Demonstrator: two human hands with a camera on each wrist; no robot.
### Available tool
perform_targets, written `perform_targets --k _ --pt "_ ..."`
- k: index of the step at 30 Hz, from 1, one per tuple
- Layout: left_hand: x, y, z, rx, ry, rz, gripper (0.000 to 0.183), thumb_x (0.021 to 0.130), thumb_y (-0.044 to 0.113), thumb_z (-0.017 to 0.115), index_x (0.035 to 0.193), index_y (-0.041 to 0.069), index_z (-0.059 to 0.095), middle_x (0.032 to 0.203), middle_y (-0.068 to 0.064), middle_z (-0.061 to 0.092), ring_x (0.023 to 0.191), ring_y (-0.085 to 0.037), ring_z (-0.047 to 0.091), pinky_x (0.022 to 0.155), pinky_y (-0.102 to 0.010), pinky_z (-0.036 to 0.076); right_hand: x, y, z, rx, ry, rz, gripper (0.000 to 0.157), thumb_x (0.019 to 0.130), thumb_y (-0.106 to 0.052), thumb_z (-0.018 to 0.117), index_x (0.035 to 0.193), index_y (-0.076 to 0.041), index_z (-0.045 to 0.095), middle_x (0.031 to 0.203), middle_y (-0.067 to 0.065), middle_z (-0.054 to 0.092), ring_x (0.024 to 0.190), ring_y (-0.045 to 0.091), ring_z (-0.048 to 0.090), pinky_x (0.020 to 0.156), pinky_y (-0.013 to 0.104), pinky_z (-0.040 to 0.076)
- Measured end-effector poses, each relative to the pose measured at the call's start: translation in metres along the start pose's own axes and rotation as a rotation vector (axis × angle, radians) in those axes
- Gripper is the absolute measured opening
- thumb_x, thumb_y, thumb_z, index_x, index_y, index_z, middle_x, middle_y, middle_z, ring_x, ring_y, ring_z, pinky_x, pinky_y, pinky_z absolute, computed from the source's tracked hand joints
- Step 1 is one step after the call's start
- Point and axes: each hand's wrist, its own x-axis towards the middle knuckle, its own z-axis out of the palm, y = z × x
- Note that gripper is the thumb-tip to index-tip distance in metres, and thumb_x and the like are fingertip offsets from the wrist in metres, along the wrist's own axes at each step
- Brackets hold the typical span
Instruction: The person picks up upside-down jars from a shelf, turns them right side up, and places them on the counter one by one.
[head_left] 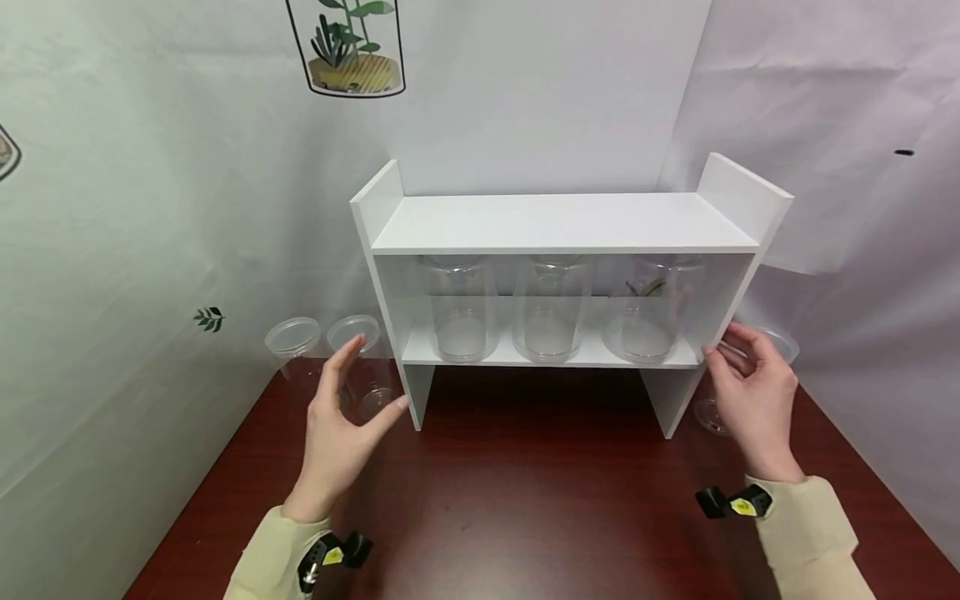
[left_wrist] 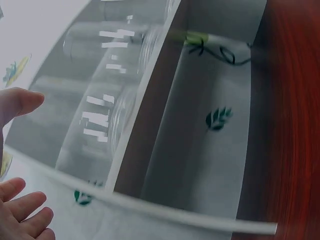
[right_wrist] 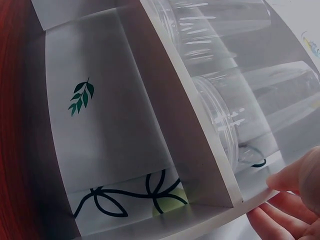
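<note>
The white shelf (head_left: 566, 223) is standing near the far edge of the dark-red surface (head_left: 517, 508); the right hand (head_left: 759, 396) is pinching its right side, while the left hand (head_left: 337, 437), thumb and fingers spread, is hovering by its left edge

White shelf (head_left: 566, 223), colourless cups (head_left: 462, 321), reddish-brown wood-grained tabletop (head_left: 540, 500), pale backdrop (head_left: 540, 117) with green leaf prints (head_left: 209, 318)

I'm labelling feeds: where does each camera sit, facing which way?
Head: worn there, facing forward and down at the shelf and cups; left grip, right grip, sleeves show.
Left wrist: worn there, facing the shelf from front left; left fingers show.
Right wrist: worn there, facing the shelf from front right; right fingers show.
Both wrist views share shelf and cups.
</note>
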Motion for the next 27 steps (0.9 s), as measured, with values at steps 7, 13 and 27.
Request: perform_targets --k 7,13,27 --pt "-0.005 0.015 0.023 -0.001 -0.123 0.03 0.092 0.076 0.012 0.092 0.154 0.019 0.043 0.152 -0.002 0.048 0.141 -0.02 0.041 0.115 -0.03 0.031 0.0 0.0 0.0 -0.009 0.002 -0.015 0.038 0.09 0.007 0.071 0.128 0.007 0.063 0.119 0.019 0.069 0.094 -0.009 0.064 0.081 0.011 0.051" --pt "-0.009 0.023 0.044 -0.022 -0.201 0.043 0.089 0.078 0.018 0.09 0.153 0.019 0.043 0.152 -0.002 0.049 0.141 -0.017 0.041 0.115 -0.038 0.032 0.0 0.0 0.0 -0.011 0.003 -0.031 0.037 0.09 0.007 0.071 0.126 0.007 0.065 0.118 0.021 0.069 0.093 -0.01 0.064 0.08 0.011 0.052" --pt "-0.01 0.051 0.096 -0.173 -0.279 0.045 0.083 0.081 0.025 0.088 0.152 0.018 0.045 0.15 -0.003 0.051 0.139 -0.016 0.043 0.114 -0.043 0.035 -0.002 -0.001 0.001 -0.035 0.009 -0.065 0.035 0.092 0.002 0.071 0.126 0.006 0.065 0.117 0.022 0.07 0.093 -0.009 0.064 0.079 0.01 0.052"
